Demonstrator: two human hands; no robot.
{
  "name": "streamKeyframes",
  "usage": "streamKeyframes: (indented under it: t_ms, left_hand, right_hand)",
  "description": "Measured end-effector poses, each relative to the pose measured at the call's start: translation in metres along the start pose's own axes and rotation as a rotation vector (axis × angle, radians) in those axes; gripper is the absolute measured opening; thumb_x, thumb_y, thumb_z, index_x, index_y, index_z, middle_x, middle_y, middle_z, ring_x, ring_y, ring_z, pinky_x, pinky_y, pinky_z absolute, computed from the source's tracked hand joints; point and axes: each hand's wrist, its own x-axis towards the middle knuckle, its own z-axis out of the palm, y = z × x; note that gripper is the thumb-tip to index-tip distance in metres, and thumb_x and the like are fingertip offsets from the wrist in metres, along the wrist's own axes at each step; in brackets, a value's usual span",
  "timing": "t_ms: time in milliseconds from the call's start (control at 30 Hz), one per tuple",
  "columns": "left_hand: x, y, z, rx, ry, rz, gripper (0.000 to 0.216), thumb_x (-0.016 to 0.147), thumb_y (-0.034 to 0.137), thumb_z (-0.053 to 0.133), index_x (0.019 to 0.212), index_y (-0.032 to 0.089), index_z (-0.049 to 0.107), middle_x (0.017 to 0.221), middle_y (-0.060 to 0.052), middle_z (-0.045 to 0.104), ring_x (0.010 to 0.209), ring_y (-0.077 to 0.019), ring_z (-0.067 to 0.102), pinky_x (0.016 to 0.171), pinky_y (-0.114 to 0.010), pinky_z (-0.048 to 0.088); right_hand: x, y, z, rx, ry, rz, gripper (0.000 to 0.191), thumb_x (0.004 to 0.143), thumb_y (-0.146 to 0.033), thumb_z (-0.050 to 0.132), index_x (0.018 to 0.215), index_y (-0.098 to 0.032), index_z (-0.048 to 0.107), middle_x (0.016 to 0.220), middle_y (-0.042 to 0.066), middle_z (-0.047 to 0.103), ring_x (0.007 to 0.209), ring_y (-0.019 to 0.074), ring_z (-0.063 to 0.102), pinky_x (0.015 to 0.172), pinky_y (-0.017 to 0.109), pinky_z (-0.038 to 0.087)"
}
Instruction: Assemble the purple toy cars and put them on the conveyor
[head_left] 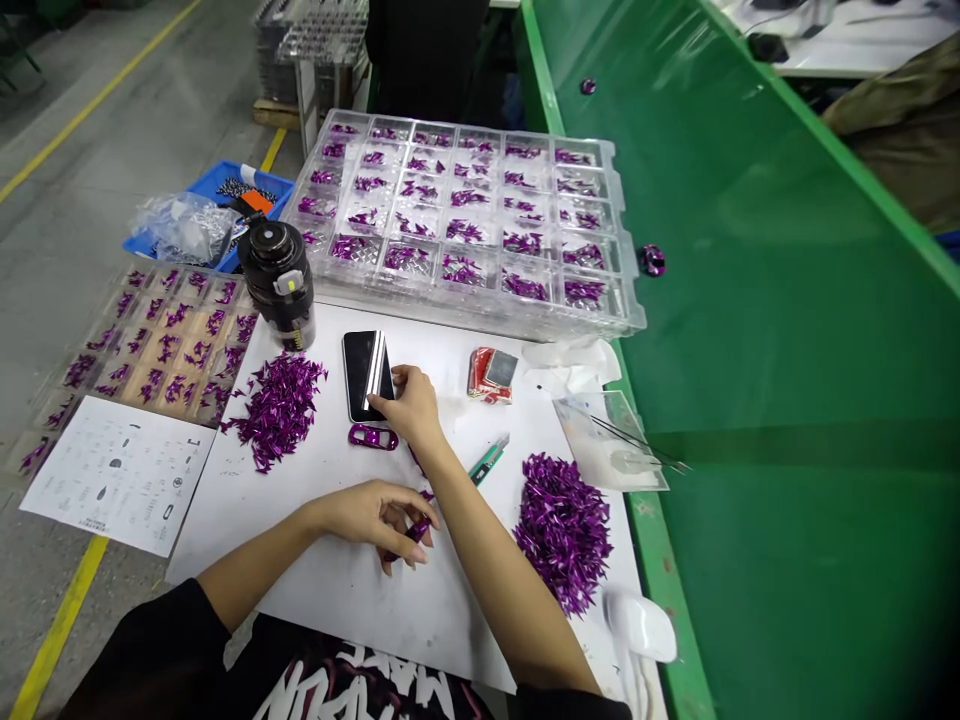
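My left hand [386, 520] is closed around a shiny purple piece [417, 530], partly hidden by the fingers, low over the white table. My right hand [412, 403] reaches across to a black-screened phone [366, 375] lying flat. Its thumb rests on the screen and its fingers, apart from the thumb, are at the phone's right edge. Just below the phone lies a small purple toy car body [373, 437]. A green utility knife [489, 460] lies beside my right forearm. Piles of small pointed purple pieces lie left [279, 408] and right [564, 530].
Clear compartment trays [442, 285] of purple pieces stand at the back. Another tray [161, 345] and a printed sheet [116, 475] are at left. A black bottle [279, 285] stands near a blue bin [214, 255]. Tweezers [630, 435] lie by the green sloped surface [787, 400].
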Motion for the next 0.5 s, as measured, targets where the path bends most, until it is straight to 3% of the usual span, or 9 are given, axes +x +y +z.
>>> streamKeyframes:
  t_ms: [133,233,300,400,500]
  left_hand:
    - [0.002,-0.002,0.001,0.007,0.015,0.021,0.063,0.064,0.045,0.092,0.114,0.017,0.065,0.094,-0.007,0.071,0.07,-0.0171,0.068,0.049,-0.026,0.055]
    - [0.001,-0.002,0.0,0.022,0.02,0.037,0.064,0.062,0.044,0.093,0.113,0.015,0.068,0.087,-0.006,0.071,0.063,-0.0154,0.066,0.046,-0.026,0.053]
    - [-0.001,-0.001,-0.001,0.028,0.025,0.054,0.062,0.062,0.043,0.093,0.112,0.014,0.071,0.084,-0.006,0.071,0.061,-0.0157,0.066,0.047,-0.026,0.054]
    - [-0.004,0.001,-0.004,0.011,0.065,0.105,0.057,0.063,0.043,0.093,0.109,0.014,0.074,0.084,-0.007,0.072,0.063,-0.0165,0.067,0.049,-0.027,0.055]
    - [-0.003,0.002,-0.004,-0.029,0.149,0.182,0.054,0.063,0.042,0.093,0.106,0.013,0.075,0.086,-0.008,0.073,0.065,-0.0164,0.069,0.058,-0.03,0.059]
  right_hand:
    - [-0.001,-0.004,0.0,0.014,0.025,-0.022,0.047,0.071,-0.043,0.071,0.109,-0.018,0.06,0.102,0.009,0.065,0.097,0.0269,0.059,0.086,0.041,0.049]
    - [-0.005,-0.008,-0.006,0.038,0.041,-0.054,0.029,0.084,-0.036,0.056,0.105,-0.018,0.064,0.101,0.011,0.069,0.1,0.0263,0.062,0.09,0.041,0.048]
    - [-0.015,-0.01,-0.015,0.062,0.054,-0.075,0.027,0.089,-0.03,0.047,0.102,-0.018,0.066,0.1,0.01,0.072,0.096,0.0239,0.065,0.088,0.038,0.05]
    - [-0.045,-0.006,-0.037,0.083,0.093,-0.088,0.029,0.094,-0.039,0.046,0.098,-0.019,0.067,0.093,0.008,0.073,0.083,0.0215,0.066,0.08,0.035,0.051]
    - [-0.075,0.009,-0.059,0.021,0.322,-0.035,0.039,0.096,-0.053,0.046,0.079,-0.021,0.06,0.075,0.006,0.067,0.071,0.0213,0.06,0.077,0.037,0.048]
